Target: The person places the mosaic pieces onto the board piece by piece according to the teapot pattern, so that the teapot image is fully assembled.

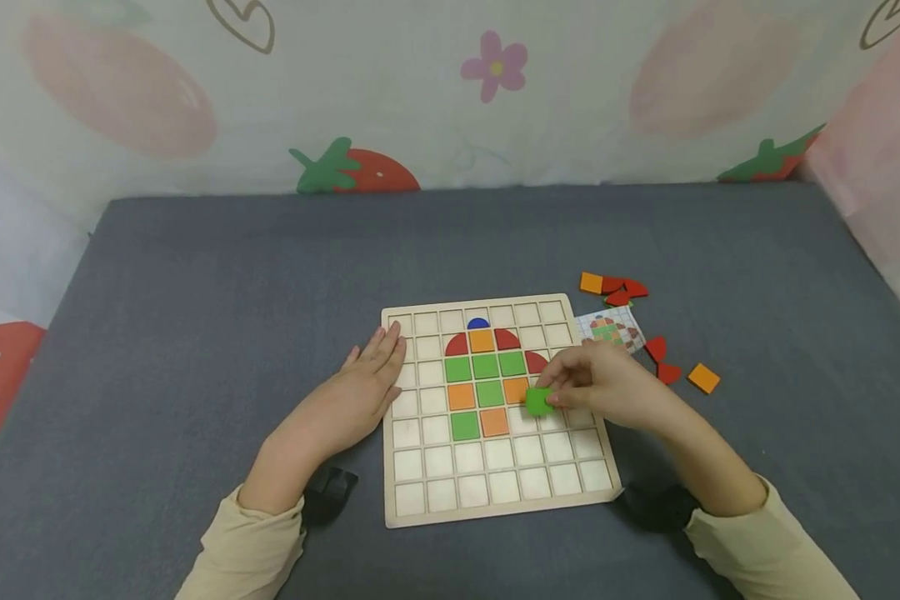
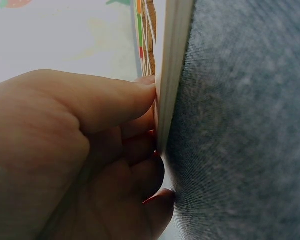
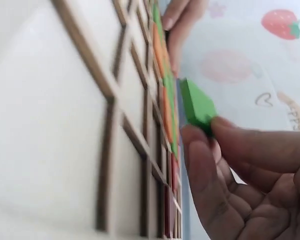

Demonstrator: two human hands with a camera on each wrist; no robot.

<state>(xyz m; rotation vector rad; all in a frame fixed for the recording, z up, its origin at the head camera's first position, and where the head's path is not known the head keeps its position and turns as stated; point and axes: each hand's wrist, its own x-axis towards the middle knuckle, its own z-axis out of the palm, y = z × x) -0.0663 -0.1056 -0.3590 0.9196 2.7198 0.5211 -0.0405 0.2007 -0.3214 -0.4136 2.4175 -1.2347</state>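
Observation:
A wooden grid board (image 1: 498, 454) lies on the table, with green, orange, red and blue tiles set in its upper middle cells. Between thumb and fingertips, my right hand (image 1: 617, 387) pinches a green square tile (image 1: 537, 402) over the board, right of the orange and green tiles. The right wrist view shows this green tile (image 3: 199, 105) tilted and held by one corner, apart from the grid. My left hand (image 1: 348, 404) rests on the board's left edge with its fingers extended. In the left wrist view the thumb (image 2: 125, 102) touches the board's side.
A pattern card (image 1: 607, 329) lies at the board's upper right, partly behind my right hand. Around it are loose red quarter-round tiles (image 1: 669, 372), an orange tile (image 1: 591, 282) and another orange tile (image 1: 703, 378). The grey tabletop (image 1: 232, 267) reaches a printed curtain at the back.

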